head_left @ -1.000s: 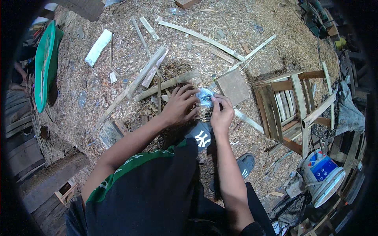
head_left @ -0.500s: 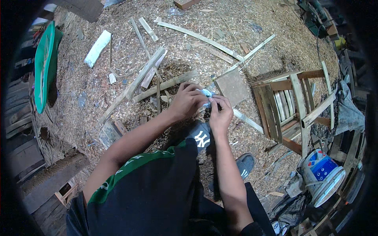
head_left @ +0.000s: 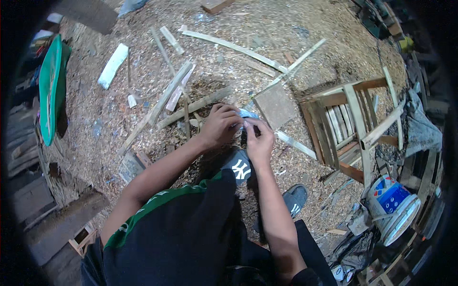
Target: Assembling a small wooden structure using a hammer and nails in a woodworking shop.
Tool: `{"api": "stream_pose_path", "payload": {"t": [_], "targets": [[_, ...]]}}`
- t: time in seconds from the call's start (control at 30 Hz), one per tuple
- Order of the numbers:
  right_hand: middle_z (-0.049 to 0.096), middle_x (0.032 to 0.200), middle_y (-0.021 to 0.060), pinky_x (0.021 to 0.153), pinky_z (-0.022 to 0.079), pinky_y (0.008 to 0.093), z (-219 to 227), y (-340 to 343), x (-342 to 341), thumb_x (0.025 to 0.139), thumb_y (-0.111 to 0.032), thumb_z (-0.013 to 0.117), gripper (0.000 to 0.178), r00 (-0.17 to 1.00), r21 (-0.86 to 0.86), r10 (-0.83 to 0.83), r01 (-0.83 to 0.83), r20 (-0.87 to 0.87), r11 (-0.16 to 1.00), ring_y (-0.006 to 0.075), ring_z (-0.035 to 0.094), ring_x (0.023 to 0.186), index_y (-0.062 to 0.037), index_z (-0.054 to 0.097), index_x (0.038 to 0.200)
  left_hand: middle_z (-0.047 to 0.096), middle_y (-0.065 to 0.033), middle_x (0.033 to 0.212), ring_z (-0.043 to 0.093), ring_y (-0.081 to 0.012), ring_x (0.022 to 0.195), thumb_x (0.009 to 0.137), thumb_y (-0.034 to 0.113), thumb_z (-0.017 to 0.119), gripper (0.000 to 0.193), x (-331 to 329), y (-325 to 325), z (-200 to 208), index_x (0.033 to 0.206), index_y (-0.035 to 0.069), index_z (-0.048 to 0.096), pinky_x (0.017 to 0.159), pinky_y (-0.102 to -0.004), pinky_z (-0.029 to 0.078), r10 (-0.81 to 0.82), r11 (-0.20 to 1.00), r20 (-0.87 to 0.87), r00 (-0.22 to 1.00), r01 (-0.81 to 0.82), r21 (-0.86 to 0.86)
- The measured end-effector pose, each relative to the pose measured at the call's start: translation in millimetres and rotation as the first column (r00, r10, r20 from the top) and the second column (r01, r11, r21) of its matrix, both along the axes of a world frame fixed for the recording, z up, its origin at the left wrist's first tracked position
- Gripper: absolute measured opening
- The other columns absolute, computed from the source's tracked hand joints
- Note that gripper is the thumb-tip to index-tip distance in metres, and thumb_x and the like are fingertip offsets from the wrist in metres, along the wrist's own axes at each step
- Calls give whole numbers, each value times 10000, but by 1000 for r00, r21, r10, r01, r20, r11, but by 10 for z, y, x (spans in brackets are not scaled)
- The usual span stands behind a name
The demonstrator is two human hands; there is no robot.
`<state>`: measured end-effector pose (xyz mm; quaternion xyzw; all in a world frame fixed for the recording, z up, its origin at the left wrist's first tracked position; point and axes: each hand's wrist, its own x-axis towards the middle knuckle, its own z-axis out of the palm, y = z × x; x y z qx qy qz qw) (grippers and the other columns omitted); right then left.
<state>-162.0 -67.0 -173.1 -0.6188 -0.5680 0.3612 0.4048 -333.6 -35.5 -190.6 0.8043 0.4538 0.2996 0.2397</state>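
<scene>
Shavings-strewn ground [head_left: 343, 55] spreads around a slatted wooden frame [head_left: 358, 126] at right as my left hand [head_left: 220, 126] and right hand [head_left: 260, 142], close together, pinch crumpled bluish plastic film [head_left: 247, 114] between their fingertips.

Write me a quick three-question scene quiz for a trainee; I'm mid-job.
1. True or false: the left hand and right hand are close together at a small bluish item.
2. Which looks nearer the right hand: (a) the bucket, (b) the square board?
3. Fill in: the tray-like container at the picture's far left is ____ in colour.
Key: 1 true; 2 b; 3 green.
</scene>
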Motion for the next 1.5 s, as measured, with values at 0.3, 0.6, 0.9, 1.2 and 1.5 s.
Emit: {"api": "stream_pose_path", "payload": {"t": [0.3, 0.6, 0.9, 1.2, 1.5], "targets": [[700, 913, 174, 778, 553, 391, 896, -164, 309, 858, -8, 725, 121, 989, 257, 127, -143, 76, 956, 312, 692, 867, 20, 694, 971, 709, -131, 980, 657, -311, 988, 805, 37, 767, 170, -173, 150, 217, 970, 24, 725, 860, -408, 519, -16, 999, 113, 994, 21, -45], [727, 918, 132, 767, 603, 349, 2594, -290, 1817, 837, -9, 765, 176, 844, 253, 174, -339, 508, 906, 237, 726, 853, -14, 701, 1000, 705, -133, 954, 670, -290, 958, 858, 83, 701, 160, -65, 1180, 1540, 1009, 36, 727, 891, -416, 539, -432, 836, -351, 831, 515, 190], [744, 940, 140, 811, 568, 318, 2588, -67, 2368, 867, -8, 734, 141, 949, 207, 2, -70, 314, 976, 227, 743, 915, -3, 724, 1007, 711, -111, 1024, 665, -280, 1011, 939, 247, 681, 255, 1317, 1967, 2743, 1118, 69, 717, 941, -436, 526, -604, 642, -506, 616, 752, 149], [745, 960, 138, 802, 565, 308, 2041, 40, 2193, 887, 1, 720, 144, 977, 318, -195, 158, 88, 935, 212, 734, 882, 7, 715, 1031, 628, -109, 1296, 597, -299, 1241, 824, 266, 809, 474, 2133, 1611, 2254, 1252, 106, 682, 1062, -427, 487, -779, 586, -105, 618, 777, 230], [742, 942, 155, 773, 574, 322, 2112, 111, 2228, 868, 31, 719, 129, 950, 367, -167, 61, 264, 928, 233, 742, 858, 19, 712, 996, 660, -93, 1277, 646, -285, 1181, 797, 266, 836, 481, 2200, 1484, 2158, 1249, 166, 707, 1015, -427, 535, -781, 618, -119, 614, 786, 4]]}}
